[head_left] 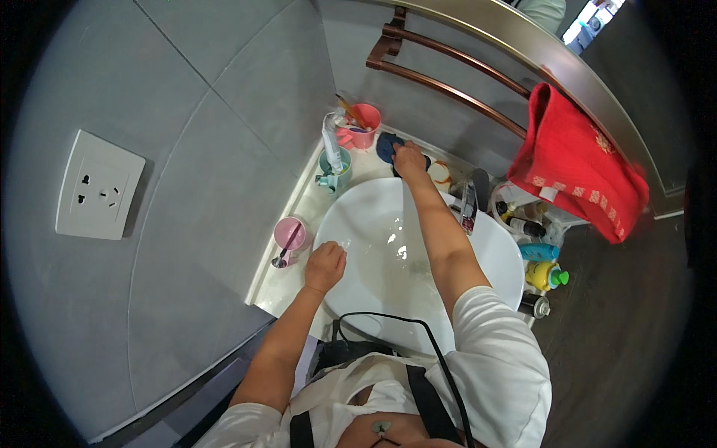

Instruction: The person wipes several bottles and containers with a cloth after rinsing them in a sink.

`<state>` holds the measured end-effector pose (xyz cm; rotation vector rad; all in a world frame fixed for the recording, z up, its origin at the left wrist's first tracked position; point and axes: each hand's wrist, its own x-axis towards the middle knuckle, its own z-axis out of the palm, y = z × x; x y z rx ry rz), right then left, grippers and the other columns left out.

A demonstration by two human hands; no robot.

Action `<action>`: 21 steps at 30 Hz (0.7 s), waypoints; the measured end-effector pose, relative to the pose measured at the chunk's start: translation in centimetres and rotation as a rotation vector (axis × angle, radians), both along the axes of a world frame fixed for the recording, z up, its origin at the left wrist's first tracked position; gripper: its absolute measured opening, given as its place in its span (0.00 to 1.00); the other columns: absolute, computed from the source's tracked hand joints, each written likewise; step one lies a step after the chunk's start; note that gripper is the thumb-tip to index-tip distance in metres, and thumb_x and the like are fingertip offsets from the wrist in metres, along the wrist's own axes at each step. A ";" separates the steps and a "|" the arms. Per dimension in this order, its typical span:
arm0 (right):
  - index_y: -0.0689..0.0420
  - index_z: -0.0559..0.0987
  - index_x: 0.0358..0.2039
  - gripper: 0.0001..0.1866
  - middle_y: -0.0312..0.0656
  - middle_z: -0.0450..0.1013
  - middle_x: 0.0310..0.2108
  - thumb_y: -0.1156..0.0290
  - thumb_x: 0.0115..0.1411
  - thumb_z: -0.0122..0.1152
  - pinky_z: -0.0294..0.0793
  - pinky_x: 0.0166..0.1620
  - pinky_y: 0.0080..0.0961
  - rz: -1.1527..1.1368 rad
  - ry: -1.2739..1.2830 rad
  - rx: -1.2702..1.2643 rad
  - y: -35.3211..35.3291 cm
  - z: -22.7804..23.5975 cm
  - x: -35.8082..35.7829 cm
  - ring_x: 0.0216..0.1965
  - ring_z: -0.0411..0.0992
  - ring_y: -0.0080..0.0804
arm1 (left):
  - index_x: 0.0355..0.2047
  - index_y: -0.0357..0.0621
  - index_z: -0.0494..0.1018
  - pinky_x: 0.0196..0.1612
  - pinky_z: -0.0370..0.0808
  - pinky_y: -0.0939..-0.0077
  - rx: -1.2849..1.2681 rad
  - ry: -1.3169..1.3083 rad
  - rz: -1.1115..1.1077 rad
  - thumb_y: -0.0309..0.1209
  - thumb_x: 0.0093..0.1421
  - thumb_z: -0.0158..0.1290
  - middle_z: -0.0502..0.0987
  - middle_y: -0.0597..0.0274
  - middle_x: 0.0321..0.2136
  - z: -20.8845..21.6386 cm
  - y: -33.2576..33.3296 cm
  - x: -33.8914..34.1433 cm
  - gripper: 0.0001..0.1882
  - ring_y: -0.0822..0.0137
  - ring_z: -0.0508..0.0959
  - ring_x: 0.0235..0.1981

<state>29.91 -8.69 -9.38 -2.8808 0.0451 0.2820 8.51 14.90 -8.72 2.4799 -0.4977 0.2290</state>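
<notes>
My right hand (409,160) reaches across the white washbasin (358,216) to its far rim. Its fingers are closed on a dark blue cloth (387,146) lying on the counter behind the basin; part of the cloth is hidden under the hand. On the basin's left rim rests my left hand (326,266), fingers curled inward, and what they may hold is hidden. Close to it stands a pink cup (290,232) with a dark-handled brush across its top. A small round white-and-brown item (439,175) sits just right of my right hand.
Teal (337,169) and coral (364,125) cups with brushing things stand at the back left. A chrome faucet (468,207) rises right of my right forearm. Bottles, including a yellow one (539,275), line the right edge. A red towel (579,164) hangs from a copper-coloured rack (455,93).
</notes>
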 end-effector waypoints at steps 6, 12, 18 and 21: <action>0.49 0.75 0.42 0.14 0.45 0.65 0.44 0.67 0.53 0.51 0.66 0.49 0.33 0.062 -0.087 -0.007 1.9 -3.2 3.1 0.49 0.62 0.43 | 0.22 0.42 0.67 0.31 0.70 0.68 0.013 -0.008 -0.007 0.26 0.47 0.52 0.69 0.59 0.26 0.3 -0.3 0.4 0.04 0.59 0.71 0.29; 0.40 0.75 0.45 0.23 0.44 0.62 0.48 0.78 0.50 0.49 0.64 0.52 0.32 0.228 0.158 0.050 3.8 -0.8 0.7 0.50 0.61 0.41 | 0.22 0.42 0.67 0.31 0.70 0.68 0.030 -0.023 -0.011 0.26 0.47 0.52 0.69 0.59 0.25 0.2 -0.2 0.4 0.04 0.59 0.71 0.28; 0.43 0.78 0.40 0.15 0.44 0.66 0.47 0.72 0.55 0.46 0.64 0.52 0.35 0.298 0.285 0.110 0.7 -0.7 0.6 0.50 0.62 0.44 | 0.22 0.42 0.67 0.31 0.70 0.67 0.014 -0.041 -0.010 0.26 0.48 0.51 0.69 0.59 0.25 0.6 -0.3 0.4 0.04 0.58 0.71 0.29; 0.51 0.77 0.40 0.15 0.49 0.69 0.45 0.73 0.52 0.48 0.66 0.49 0.36 0.294 0.313 0.025 -2.7 1.0 -0.2 0.47 0.67 0.45 | 0.22 0.42 0.68 0.32 0.70 0.67 0.041 -0.010 -0.010 0.26 0.48 0.51 0.69 0.59 0.25 0.6 -0.1 0.3 0.03 0.58 0.71 0.29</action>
